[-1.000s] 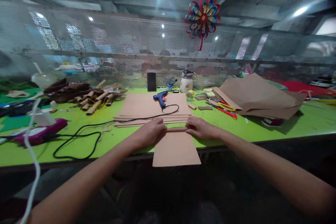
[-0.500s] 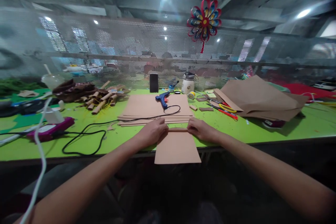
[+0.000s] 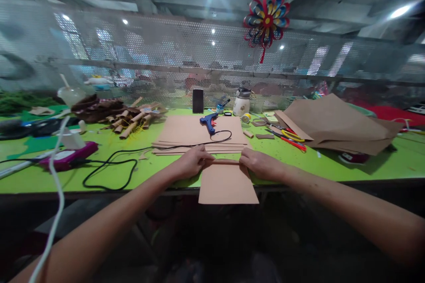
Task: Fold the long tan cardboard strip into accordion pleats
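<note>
A sheet of brown kraft paper [image 3: 227, 183] lies over the front edge of the green table, its near end hanging past the edge. Its far edge is rolled into a narrow strip. My left hand [image 3: 195, 160] pinches the left end of that rolled edge, fingers closed. At the right end, my right hand [image 3: 259, 162] grips the same edge with bent fingers. Just beyond both hands is a stack of brown paper sheets [image 3: 175, 130]. On the stack rests a blue glue gun [image 3: 209, 123], its black cord trailing left.
Rolled paper tubes [image 3: 128, 124] and a purple power strip [image 3: 71, 157] occupy the left side. Scissors and pliers with yellow and red handles [image 3: 292, 137] lie at right, beside large crumpled brown paper [image 3: 338, 119]. A white jar [image 3: 241, 104] and a dark phone-like slab [image 3: 198, 101] stand behind.
The camera view has shifted slightly, so the scene sits a little further right. Both hands stay on the paper's rolled edge, with only slight finger movement.
</note>
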{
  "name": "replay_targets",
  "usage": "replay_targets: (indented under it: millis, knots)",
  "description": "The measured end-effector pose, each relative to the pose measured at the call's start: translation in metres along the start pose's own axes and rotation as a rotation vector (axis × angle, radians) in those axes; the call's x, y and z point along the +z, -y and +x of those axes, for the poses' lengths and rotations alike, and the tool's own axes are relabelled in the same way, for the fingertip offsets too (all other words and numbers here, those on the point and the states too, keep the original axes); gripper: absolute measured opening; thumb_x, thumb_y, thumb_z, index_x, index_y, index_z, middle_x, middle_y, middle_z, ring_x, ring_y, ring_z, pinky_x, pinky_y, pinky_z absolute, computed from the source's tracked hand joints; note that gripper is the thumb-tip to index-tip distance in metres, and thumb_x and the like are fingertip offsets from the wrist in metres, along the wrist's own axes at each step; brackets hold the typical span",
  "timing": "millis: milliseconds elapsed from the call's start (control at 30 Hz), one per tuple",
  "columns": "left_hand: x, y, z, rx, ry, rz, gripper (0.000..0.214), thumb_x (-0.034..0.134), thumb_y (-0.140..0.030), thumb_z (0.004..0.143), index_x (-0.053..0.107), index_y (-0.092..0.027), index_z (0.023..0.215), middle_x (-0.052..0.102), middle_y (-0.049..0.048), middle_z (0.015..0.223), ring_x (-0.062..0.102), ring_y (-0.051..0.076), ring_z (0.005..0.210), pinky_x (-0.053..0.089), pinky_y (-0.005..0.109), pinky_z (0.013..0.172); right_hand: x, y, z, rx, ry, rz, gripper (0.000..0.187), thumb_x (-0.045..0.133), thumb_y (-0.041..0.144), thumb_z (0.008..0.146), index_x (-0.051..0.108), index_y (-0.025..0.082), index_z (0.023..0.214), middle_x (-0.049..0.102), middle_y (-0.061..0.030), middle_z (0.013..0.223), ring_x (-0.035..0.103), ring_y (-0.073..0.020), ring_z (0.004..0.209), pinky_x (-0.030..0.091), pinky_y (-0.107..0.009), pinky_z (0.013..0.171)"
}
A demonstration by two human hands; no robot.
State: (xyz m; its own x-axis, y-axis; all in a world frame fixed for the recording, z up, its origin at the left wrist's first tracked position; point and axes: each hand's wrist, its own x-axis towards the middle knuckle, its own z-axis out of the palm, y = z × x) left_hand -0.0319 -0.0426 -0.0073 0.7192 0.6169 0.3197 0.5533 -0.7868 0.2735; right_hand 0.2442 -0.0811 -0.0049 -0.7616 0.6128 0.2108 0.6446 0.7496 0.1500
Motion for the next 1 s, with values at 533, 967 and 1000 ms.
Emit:
replay_targets:
  millis: [533,967,1000]
  knots:
    - [-0.003,-0.012,-0.01,0.243,-0.017,0.38,0.028,0.039,-0.025,0.092,0.066,-0.02,0.097,0.049,0.0061,0.079,0.045,0.016,0.074,0.035,0.026,0.064,-0.013,0.019,0.003,-0.071,0.16,-0.287,0.014,0.047,0.012,0.088,0.061,0.008,0.086,0.055,-0.0112,0.083,0.048,-0.0217,0.082,0.038,-0.032,0.069]
    - [-0.019,-0.018,0.04,-0.164,0.203,0.122,0.023,0.054,-0.033,0.076,0.067,-0.016,0.067,0.059,0.0021,0.062,0.048,0.012,0.054,0.028,0.023,0.05,0.003,0.02,-0.002,0.074,-0.067,-0.137,0.017,0.046,0.01,0.085,0.059,0.012,0.075,0.053,-0.0083,0.078,0.044,-0.0181,0.079,0.036,-0.028,0.065]
    - [-0.017,-0.017,0.043,-0.193,0.22,0.084,0.022,0.054,-0.034,0.075,0.068,-0.016,0.071,0.06,0.0017,0.062,0.049,0.012,0.056,0.029,0.022,0.05,0.005,0.02,-0.003,0.083,-0.098,-0.129,0.017,0.046,0.01,0.086,0.059,0.013,0.074,0.053,-0.0081,0.078,0.044,-0.0181,0.08,0.036,-0.028,0.066]
